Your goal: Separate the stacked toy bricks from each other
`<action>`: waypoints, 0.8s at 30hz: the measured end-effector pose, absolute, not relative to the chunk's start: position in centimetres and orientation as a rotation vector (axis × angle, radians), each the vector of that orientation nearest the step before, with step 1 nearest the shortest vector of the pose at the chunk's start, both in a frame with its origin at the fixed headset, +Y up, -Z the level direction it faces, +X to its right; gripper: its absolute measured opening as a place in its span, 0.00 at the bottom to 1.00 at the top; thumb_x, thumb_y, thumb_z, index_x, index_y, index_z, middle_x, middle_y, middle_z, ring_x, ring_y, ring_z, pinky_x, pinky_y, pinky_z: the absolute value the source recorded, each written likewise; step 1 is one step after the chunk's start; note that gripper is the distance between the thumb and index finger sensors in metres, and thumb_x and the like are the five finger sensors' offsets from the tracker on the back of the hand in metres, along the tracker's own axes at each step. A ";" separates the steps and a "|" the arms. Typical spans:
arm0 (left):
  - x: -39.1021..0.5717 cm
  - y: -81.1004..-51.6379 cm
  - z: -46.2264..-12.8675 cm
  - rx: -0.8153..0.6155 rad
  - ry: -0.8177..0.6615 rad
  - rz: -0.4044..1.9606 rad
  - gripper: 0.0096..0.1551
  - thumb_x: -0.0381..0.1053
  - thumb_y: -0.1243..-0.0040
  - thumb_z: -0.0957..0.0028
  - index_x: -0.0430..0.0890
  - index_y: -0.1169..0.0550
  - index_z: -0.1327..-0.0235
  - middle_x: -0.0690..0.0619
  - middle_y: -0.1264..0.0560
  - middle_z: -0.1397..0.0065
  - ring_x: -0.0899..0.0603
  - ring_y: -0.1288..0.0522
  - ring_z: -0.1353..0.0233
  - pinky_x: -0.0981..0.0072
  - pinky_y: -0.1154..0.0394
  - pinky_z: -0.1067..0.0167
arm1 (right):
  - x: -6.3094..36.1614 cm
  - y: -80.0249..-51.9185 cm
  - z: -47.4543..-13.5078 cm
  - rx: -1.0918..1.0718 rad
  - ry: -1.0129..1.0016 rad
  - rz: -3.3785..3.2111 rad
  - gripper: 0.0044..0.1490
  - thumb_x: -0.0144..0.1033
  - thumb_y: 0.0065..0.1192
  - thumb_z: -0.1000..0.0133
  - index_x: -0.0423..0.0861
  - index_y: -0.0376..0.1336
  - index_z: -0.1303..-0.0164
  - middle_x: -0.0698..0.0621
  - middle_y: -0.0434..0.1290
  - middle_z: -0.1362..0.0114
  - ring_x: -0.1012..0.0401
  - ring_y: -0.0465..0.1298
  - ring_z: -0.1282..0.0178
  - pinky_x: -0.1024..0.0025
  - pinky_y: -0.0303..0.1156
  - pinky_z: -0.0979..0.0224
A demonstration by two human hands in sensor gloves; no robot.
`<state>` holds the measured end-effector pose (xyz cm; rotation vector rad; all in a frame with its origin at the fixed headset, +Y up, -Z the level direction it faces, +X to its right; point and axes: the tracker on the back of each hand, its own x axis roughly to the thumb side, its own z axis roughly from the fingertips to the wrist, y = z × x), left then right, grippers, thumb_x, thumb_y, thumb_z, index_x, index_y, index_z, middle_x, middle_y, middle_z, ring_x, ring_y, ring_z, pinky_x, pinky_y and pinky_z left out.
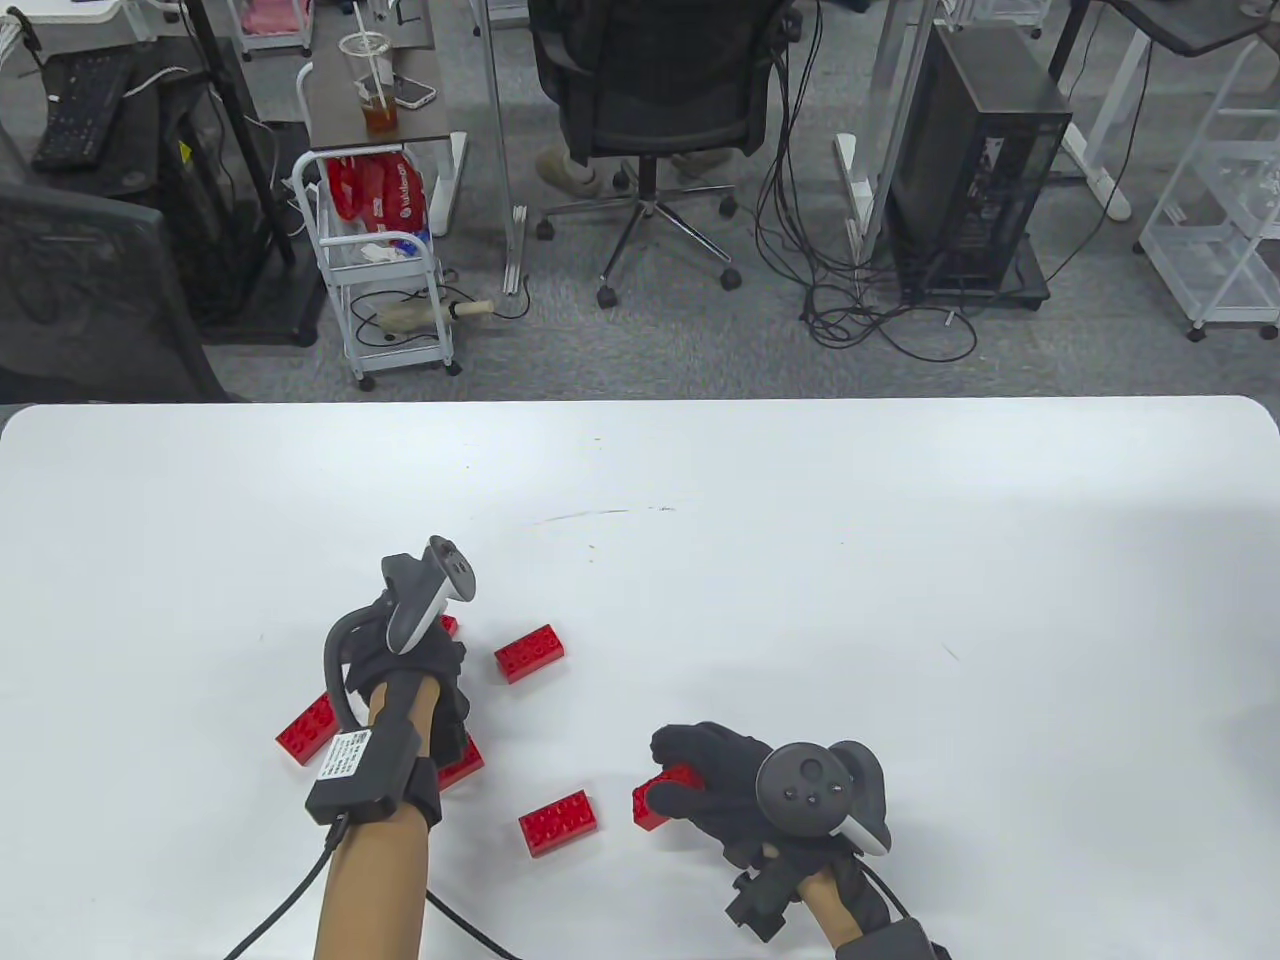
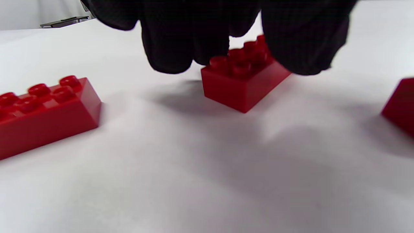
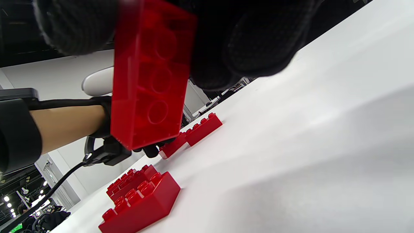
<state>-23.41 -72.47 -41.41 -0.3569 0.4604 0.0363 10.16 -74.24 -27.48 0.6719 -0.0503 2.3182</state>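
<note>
Several single red toy bricks lie on the white table (image 1: 700, 520). My left hand (image 1: 440, 650) hangs over one small red brick (image 2: 244, 82) that rests on the table. Its fingers (image 2: 168, 48) and thumb (image 2: 304, 42) flank the brick's far end; I cannot tell whether they touch it. My right hand (image 1: 680, 775) grips a red brick (image 1: 660, 795) and holds it above the table. The right wrist view shows that brick's hollow underside (image 3: 150, 74), tilted, with the fingers (image 3: 255, 42) around its top.
Loose red bricks lie at the left (image 1: 308, 727), beyond the left hand (image 1: 530, 653), by the left wrist (image 1: 460, 765) and between the hands (image 1: 560, 822). The left wrist view shows a brick on each side (image 2: 45, 110) (image 2: 399, 106).
</note>
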 end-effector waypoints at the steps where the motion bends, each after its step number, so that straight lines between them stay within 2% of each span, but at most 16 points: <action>1: -23.5 -72.1 -41.0 -0.331 0.445 0.059 0.51 0.65 0.37 0.54 0.51 0.38 0.16 0.49 0.28 0.18 0.37 0.23 0.25 0.41 0.35 0.23 | 10.2 -74.2 -27.5 0.671 -0.050 2.319 0.41 0.61 0.59 0.48 0.47 0.65 0.30 0.46 0.75 0.33 0.53 0.83 0.44 0.59 0.83 0.44; 10: -23.8 -68.4 -33.9 -0.141 0.267 0.304 0.51 0.67 0.39 0.53 0.50 0.37 0.16 0.49 0.28 0.19 0.38 0.22 0.27 0.42 0.33 0.24 | 10.5 -74.2 -27.6 0.664 -0.052 2.318 0.40 0.61 0.60 0.49 0.48 0.65 0.31 0.46 0.75 0.33 0.52 0.83 0.44 0.59 0.83 0.43; 16: -25.3 -68.7 -30.0 0.015 0.239 0.391 0.49 0.67 0.39 0.53 0.50 0.35 0.17 0.49 0.25 0.21 0.39 0.20 0.29 0.44 0.32 0.25 | 10.5 -74.2 -27.6 0.674 -0.053 2.320 0.40 0.61 0.60 0.49 0.48 0.65 0.31 0.46 0.75 0.33 0.52 0.83 0.43 0.59 0.83 0.43; 24: -26.1 -69.8 -28.1 0.076 0.189 0.459 0.49 0.67 0.39 0.53 0.50 0.35 0.17 0.50 0.26 0.21 0.40 0.21 0.29 0.44 0.32 0.25 | 10.6 -74.3 -27.4 0.682 -0.046 2.323 0.40 0.61 0.60 0.49 0.48 0.65 0.32 0.46 0.75 0.33 0.52 0.83 0.43 0.59 0.83 0.43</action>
